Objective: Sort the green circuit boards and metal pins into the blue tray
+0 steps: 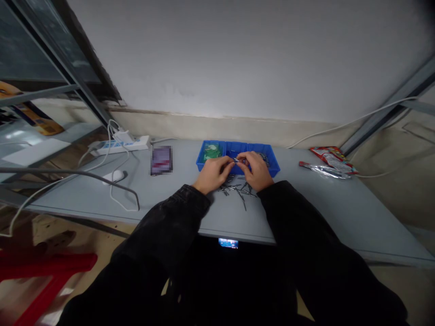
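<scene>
A grey worktop [306, 199] runs along a pale wall [238, 59], with metal frame posts [367, 115] rising at both ends. A white power strip [136, 143] with cables lies at its far left, near a small white rounded device [117, 175] and a pixelated purple item [161, 160]. At the right, a red packet [331, 156] lies against a silver packet [328, 171]. Part of a red stool [50, 266] shows at the lower left, and a small lit screen [228, 243] glows just below the worktop's front edge.

At the middle, blue compartments [273, 166] stand in a row of three, the left one holding green pieces [212, 151]. In front of them, slim metal parts [242, 192] lie scattered at many angles.

Both forearms, in dark sleeves, reach forward and converge over the front of the row. The left hand [215, 173] bends inward, thumb and forefinger pinched on a small metal piece [235, 160]; the right hand [255, 170] meets it from the other side, its fingertips closed on the same piece. The piece sits between the two hands, before the middle compartment, its finer detail too small to tell
</scene>
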`<state>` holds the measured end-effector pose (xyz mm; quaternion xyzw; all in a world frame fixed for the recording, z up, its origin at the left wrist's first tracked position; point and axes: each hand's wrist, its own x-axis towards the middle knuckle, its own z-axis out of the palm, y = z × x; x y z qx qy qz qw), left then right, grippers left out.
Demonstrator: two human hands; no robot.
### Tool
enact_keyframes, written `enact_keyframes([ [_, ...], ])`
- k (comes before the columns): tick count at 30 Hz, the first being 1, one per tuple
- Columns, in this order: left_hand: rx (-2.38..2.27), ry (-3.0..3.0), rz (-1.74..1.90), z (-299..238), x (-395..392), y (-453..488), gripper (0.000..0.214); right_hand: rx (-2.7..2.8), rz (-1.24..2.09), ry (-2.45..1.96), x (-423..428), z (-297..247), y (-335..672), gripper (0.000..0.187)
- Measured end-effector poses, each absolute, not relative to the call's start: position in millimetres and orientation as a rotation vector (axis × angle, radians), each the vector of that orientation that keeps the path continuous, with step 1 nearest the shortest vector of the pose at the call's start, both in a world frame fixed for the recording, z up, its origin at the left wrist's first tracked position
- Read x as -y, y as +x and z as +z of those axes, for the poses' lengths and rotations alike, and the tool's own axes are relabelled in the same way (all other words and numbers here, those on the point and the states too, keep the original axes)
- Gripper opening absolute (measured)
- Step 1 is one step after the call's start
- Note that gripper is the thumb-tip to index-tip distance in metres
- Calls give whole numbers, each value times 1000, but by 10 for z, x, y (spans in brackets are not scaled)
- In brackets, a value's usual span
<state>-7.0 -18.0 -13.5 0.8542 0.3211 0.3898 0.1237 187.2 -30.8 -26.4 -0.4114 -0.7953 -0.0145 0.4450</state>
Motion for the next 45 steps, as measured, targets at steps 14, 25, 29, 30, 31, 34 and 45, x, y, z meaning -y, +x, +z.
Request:
enact_keyframes([
  [14, -937, 2499, 1168, -130, 176, -75, 20, 1983, -45, -1023, 306, -258, 1872, 9],
  [25, -955, 2423, 1244, -100, 170, -82, 23, 1912, -194, -1053, 299, -206, 1928, 25],
  [29, -1024, 2332, 1285, -79, 152, -132, 27, 1701, -217, -1052, 312, -175, 1978, 21],
  [30, -1016, 2341, 1254, -73, 157, -140, 27, 1657, -230, -1087, 308, -172, 1994, 20],
  [31, -991, 2368, 1193, -68, 166, -144, 27, 1626, -243, -1133, 300, -173, 2010, 18],
  [34, -839, 2483, 880, -57, 208, -128, 25, 1617, -245, -1274, 263, -196, 2040, 23],
  [45, -701, 2574, 456, -95, 211, -85, 13, 1685, -242, -1276, 248, -243, 1987, 14],
])
